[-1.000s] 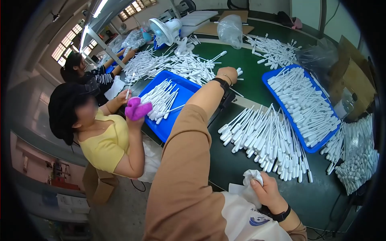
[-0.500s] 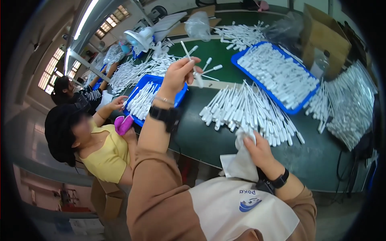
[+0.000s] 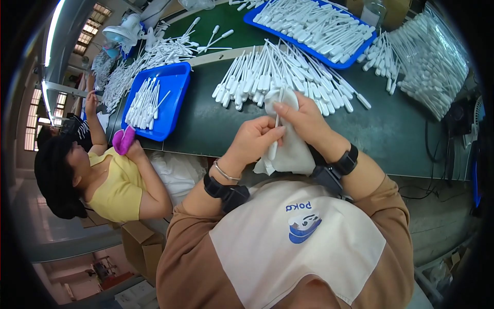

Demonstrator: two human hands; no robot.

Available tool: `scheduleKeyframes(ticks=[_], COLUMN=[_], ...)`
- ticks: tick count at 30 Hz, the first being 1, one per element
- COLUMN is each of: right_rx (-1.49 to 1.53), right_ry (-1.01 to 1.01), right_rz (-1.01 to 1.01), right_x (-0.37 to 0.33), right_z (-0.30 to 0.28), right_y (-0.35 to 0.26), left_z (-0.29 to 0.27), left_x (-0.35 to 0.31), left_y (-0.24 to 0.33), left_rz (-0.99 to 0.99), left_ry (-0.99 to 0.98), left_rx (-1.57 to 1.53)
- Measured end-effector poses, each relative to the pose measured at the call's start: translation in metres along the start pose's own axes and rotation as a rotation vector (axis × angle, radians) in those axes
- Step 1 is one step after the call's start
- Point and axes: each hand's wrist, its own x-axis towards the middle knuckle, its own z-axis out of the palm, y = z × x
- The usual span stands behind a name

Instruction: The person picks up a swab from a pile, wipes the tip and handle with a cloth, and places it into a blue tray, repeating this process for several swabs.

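Note:
Close to my body, just past the apron, both hands meet in front of me. My left hand [image 3: 257, 138] pinches a slim white plastic stick [image 3: 272, 150] whose thick end points down toward me. My right hand [image 3: 303, 117] grips a whitish cloth [image 3: 294, 154], bunched around the stick's upper part with the thumb pressing on it. The cloth's loose part hangs below the fingers. Just beyond my hands lies a fanned pile of similar white sticks [image 3: 257, 77], thick ends toward me.
A blue tray [image 3: 339, 65] full of white sticks stands behind the pile. Left is another blue tray [image 3: 172, 98], partly filled, near a co-worker in yellow [image 3: 116, 188] holding a purple cloth [image 3: 123, 140]. A clear bag of sticks [image 3: 432, 67] lies right; more sticks [image 3: 159, 51] are heaped far left.
My left hand has come down from above the far side of the table, bringing the stick to the cloth in my right hand. The view has shifted; the co-worker's hand has lifted from the left tray.

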Motion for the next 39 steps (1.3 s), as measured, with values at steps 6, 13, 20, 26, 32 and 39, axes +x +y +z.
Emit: scheduleKeyframes(ticks=[6,13,20,26,32,39], right_rx=[0.264,0.174,0.399,0.373,0.318,0.319], right_ry=[0.024,0.018,0.024,-0.02,-0.021,-0.035], right_rz=[-0.042,-0.043,-0.014,0.022,0.021,0.027], right_x=[0.003,0.002,0.002,0.004,0.006,0.005], right_z=[-0.002,0.004,0.001,-0.001,0.001,0.001], right_y=[0.004,0.006,0.012,0.012,0.009,0.011], left_z=[-0.012,-0.016,-0.031,-0.028,-0.033,-0.036], left_x=[-0.017,-0.022,-0.031,-0.028,-0.027,-0.027], left_y=[-0.003,-0.003,-0.007,-0.009,-0.016,-0.018], left_rz=[-0.31,-0.273,-0.181,-0.227,-0.221,-0.218], left_ry=[-0.207,-0.138,0.026,0.036,0.034,0.047], left_rx=[-0.393,-0.278,-0.407,-0.53,-0.521,-0.658])
